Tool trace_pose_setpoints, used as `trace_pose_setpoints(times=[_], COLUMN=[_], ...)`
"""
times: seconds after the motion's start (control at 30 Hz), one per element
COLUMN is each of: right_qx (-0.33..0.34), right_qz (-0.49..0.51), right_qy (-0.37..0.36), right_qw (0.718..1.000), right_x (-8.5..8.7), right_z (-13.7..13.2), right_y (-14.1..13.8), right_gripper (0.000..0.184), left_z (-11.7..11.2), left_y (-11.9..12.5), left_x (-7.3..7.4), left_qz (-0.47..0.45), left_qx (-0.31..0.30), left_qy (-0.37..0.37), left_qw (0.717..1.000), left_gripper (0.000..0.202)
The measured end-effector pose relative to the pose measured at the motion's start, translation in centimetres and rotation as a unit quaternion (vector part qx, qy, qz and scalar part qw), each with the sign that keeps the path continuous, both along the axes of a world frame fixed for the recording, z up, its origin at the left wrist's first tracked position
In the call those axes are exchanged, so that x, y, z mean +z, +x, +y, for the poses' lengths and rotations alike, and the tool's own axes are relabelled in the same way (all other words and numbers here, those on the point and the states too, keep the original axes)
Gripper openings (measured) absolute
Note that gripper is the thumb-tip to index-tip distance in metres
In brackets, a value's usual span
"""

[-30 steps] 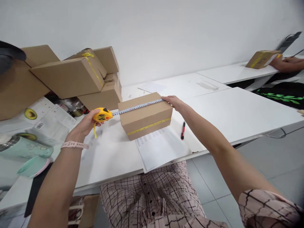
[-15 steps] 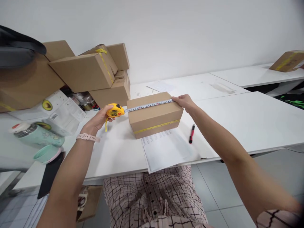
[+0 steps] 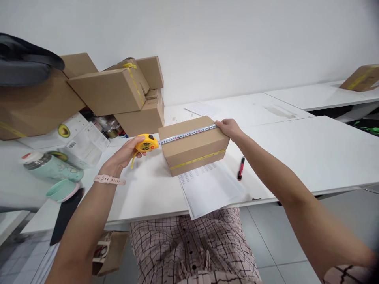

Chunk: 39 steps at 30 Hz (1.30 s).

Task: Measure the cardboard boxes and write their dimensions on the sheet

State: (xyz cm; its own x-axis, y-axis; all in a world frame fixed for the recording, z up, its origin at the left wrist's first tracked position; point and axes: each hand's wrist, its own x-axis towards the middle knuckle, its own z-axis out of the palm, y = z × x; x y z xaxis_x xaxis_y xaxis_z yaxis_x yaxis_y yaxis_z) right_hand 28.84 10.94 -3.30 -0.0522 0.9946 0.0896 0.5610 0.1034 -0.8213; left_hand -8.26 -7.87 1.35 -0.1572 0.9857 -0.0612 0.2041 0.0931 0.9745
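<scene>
A closed cardboard box with yellow tape along its side stands on the white table. My left hand is closed around the yellow case of a tape measure, just off the box's left end. The pulled-out blade runs across the box's top. At the right end, my right hand pinches the blade's tip against the box edge; its fingertips are partly hidden behind the box. Printed sheets lie partly under the box, and a red and black marker rests to their right.
Several cardboard boxes are stacked at the back left. A mint bottle, its cup and a dark flat object are at the table's left. Another taped box sits far right. An opened carton is below the table.
The view has shifted slightly. My left hand with the tape measure case sits a little lower and nearer the box's left end. My right hand keeps its place at the right edge.
</scene>
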Motion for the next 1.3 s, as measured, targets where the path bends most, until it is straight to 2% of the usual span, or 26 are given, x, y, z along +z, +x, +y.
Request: trace_pose_setpoints(times=[0.1, 0.3, 0.57, 0.7, 0.83, 0.93, 1.0, 1.07, 1.13, 1.2, 1.27, 1.3], right_qx=[-0.027, -0.028, -0.026, -0.027, -0.019, -0.012, -0.011, 0.013, 0.082, 0.171, 0.23, 0.239], right_qz=[0.002, 0.001, -0.116, -0.142, -0.132, -0.084, -0.025, 0.041, 0.08, 0.071, 0.043, 0.034], right_qy=[-0.012, -0.014, 0.036, 0.037, 0.03, 0.058, 0.084, 0.108, 0.126, 0.132, 0.117, 0.104], right_qw=[1.0, 0.999, 0.992, 0.989, 0.991, 0.995, 0.996, 0.993, 0.985, 0.974, 0.965, 0.965], right_x=[0.0, 0.4, 1.9, 2.1, 1.8, 1.9, 2.4, 3.1, 4.0, 4.7, 5.4, 5.6], right_z=[0.0, -0.4, -1.4, -1.4, -1.2, -0.6, -0.1, 0.4, 0.8, 1.0, 1.2, 1.2], right_y=[-0.1, -0.1, -0.3, -0.7, -0.8, -0.4, -0.1, -0.5, -2.0, -4.4, -7.3, -8.6], right_gripper=[0.033, 0.034, 0.043, 0.041, 0.034, 0.026, 0.023, 0.023, 0.022, 0.022, 0.024, 0.024], left_z=[-0.3, -0.4, -0.4, -0.3, -0.1, -1.3, -3.3, -6.1, -8.8, -10.6, -11.0, -10.6], left_y=[0.2, 0.3, 0.1, 0.6, 0.6, 1.0, 2.4, 5.2, 9.3, 14.1, 18.5, 20.4], left_x=[0.0, -0.1, 0.0, -0.2, 0.2, 0.8, 0.8, 0.0, -1.5, -3.2, -4.3, -4.5], left_qz=[0.0, 0.007, 0.012, 0.013, 0.01, 0.024, 0.022, -0.031, -0.153, -0.274, -0.345, -0.368], left_qx=[0.002, 0.004, -0.008, -0.008, -0.004, -0.005, -0.036, -0.104, -0.181, -0.226, -0.231, -0.211], left_qy=[-0.005, -0.007, -0.018, -0.009, -0.006, -0.002, -0.018, -0.056, -0.117, -0.144, -0.143, -0.123], left_qw=[1.0, 1.0, 1.0, 1.0, 1.0, 1.0, 0.999, 0.992, 0.964, 0.924, 0.898, 0.897], left_gripper=[0.051, 0.05, 0.052, 0.053, 0.051, 0.047, 0.048, 0.053, 0.06, 0.069, 0.066, 0.065])
